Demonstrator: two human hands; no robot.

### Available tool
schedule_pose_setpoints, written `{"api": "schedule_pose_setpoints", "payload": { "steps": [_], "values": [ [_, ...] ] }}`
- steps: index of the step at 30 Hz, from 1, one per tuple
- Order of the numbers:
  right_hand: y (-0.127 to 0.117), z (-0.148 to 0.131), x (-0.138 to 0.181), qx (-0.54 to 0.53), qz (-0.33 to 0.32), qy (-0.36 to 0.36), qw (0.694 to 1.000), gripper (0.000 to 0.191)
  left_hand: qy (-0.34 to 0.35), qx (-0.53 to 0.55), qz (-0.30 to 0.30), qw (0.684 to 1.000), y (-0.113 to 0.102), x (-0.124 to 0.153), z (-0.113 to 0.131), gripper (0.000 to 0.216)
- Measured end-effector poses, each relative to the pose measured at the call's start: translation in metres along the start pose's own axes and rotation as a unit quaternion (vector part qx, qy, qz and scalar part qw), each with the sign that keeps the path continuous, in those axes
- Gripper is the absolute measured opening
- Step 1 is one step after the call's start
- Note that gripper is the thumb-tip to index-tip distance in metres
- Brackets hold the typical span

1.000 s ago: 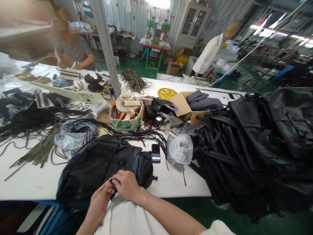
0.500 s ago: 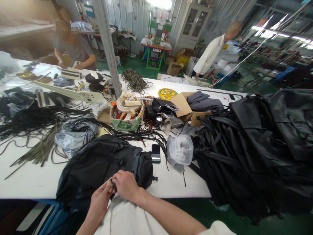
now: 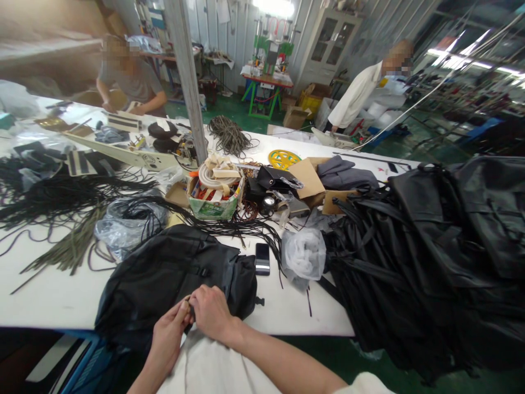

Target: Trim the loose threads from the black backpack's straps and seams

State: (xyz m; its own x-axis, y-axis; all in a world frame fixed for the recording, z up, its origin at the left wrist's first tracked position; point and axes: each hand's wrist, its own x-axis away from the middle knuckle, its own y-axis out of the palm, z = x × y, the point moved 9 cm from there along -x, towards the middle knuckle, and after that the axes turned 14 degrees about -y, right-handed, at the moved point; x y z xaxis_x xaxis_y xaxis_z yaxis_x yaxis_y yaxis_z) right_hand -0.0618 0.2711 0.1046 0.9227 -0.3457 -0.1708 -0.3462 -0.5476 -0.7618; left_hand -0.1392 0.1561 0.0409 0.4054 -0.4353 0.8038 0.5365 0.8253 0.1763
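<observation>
Head view, workshop worktop. I see both hands meeting at the near edge of the white worktop (image 3: 49, 295), over the near end of a black bag (image 3: 164, 279) that lies flat and hangs slightly over that edge. My left hand (image 3: 170, 331) pinches something small and dark at the bag's near hem between thumb and fingertips; I cannot tell what the piece is. My right hand (image 3: 211, 312) is curled in a clenched grip on the same spot, knuckles up, touching the left hand's fingertips. A small black buckle (image 3: 258, 300) juts from the bag's right side.

Just beyond the bag on the right lies a dark phone (image 3: 262, 258), face up, and beside it a crumpled clear plastic bag (image 3: 304, 254). A large heap of black bags with straps (image 3: 430, 257) fills the right side of the worktop. On the left, loose black cords (image 3: 57, 197) and a bundle of olive cords (image 3: 68, 249) spread over the surface. Farther back stand a small carton of rolled webbing (image 3: 214, 191), a coil of grey rope (image 3: 229, 137) and a yellow spool (image 3: 283, 159). Two other people work at the far side: one at far left (image 3: 133, 82), one in a pale coat at far right (image 3: 361, 98).
</observation>
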Motion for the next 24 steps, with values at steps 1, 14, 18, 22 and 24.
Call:
{"api": "schedule_pose_setpoints", "payload": {
  "steps": [1,14,18,22,24],
  "values": [
    [-0.001,0.0,0.0,0.002,0.002,0.004,1.0,0.018,0.001,0.002,0.003,1.0,0.0,0.0,0.0,0.072],
    [-0.005,0.005,0.001,-0.005,0.008,0.056,0.998,0.025,0.003,-0.002,0.017,1.0,-0.002,-0.001,-0.01,0.07],
    [-0.009,-0.001,0.003,-0.022,0.004,0.032,0.999,0.031,0.011,0.003,0.024,1.0,-0.003,0.001,-0.005,0.072],
    [-0.015,-0.008,0.008,-0.038,-0.008,0.013,0.999,0.031,0.014,-0.001,0.037,0.999,-0.005,0.004,0.0,0.081],
    [-0.017,-0.008,0.011,-0.04,-0.013,0.017,0.999,0.027,0.016,-0.009,0.039,0.999,-0.007,0.003,-0.001,0.084]
  ]
}}
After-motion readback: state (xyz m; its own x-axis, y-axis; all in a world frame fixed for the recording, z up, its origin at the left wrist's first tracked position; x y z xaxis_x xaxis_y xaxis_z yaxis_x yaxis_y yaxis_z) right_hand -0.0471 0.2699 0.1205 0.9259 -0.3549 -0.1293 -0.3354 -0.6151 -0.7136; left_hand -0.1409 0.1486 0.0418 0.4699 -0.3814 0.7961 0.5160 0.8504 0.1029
